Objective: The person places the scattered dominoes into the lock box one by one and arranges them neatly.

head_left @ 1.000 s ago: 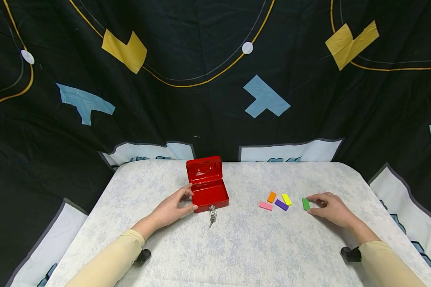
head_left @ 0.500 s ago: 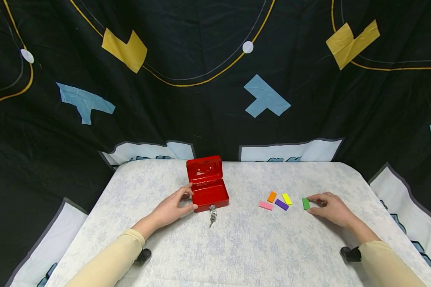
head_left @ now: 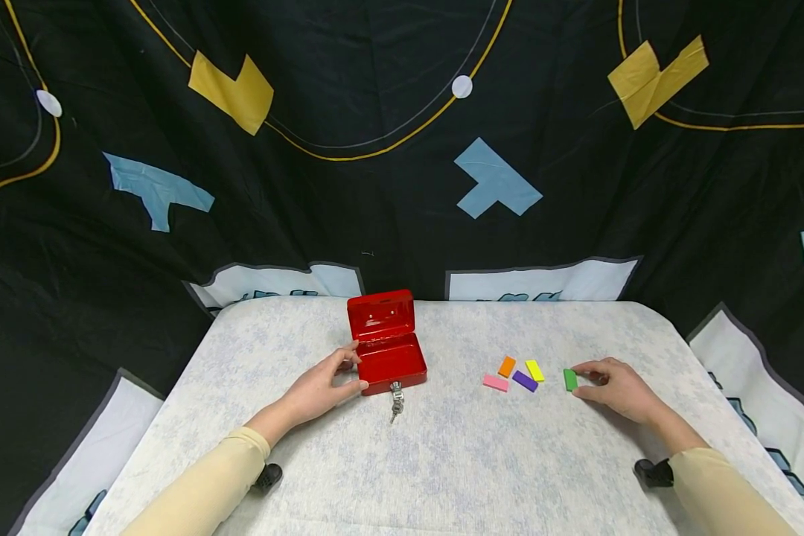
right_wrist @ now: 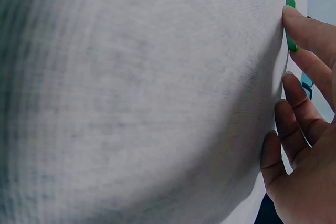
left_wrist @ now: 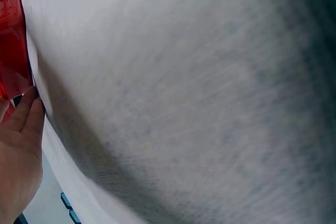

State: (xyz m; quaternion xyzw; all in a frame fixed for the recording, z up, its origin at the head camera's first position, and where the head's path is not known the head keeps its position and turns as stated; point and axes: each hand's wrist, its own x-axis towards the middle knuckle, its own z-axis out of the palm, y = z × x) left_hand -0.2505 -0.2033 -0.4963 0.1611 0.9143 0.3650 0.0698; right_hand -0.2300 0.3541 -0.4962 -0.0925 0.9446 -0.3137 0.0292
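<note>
The red metal box [head_left: 391, 360] stands on the table with its lid up and its inside bare; keys [head_left: 397, 402] hang from its front lock. My left hand [head_left: 321, 383] grips the box's left side, thumb by the front corner and fingers by the rear. In the left wrist view, fingers [left_wrist: 22, 109] meet the box [left_wrist: 11, 45]. Between thumb and index finger, my right hand [head_left: 616, 388] pinches the green block [head_left: 570, 380] by its ends, at or just above the table. Its other fingers [right_wrist: 295, 124] are slightly bent in the right wrist view.
Left of the green block lie the yellow [head_left: 534, 371], purple [head_left: 525, 382], orange [head_left: 506, 366] and pink [head_left: 496, 383] blocks, close together. A pale patterned cloth covers the table [head_left: 455, 461]. Behind it hangs a black curtain [head_left: 348, 223].
</note>
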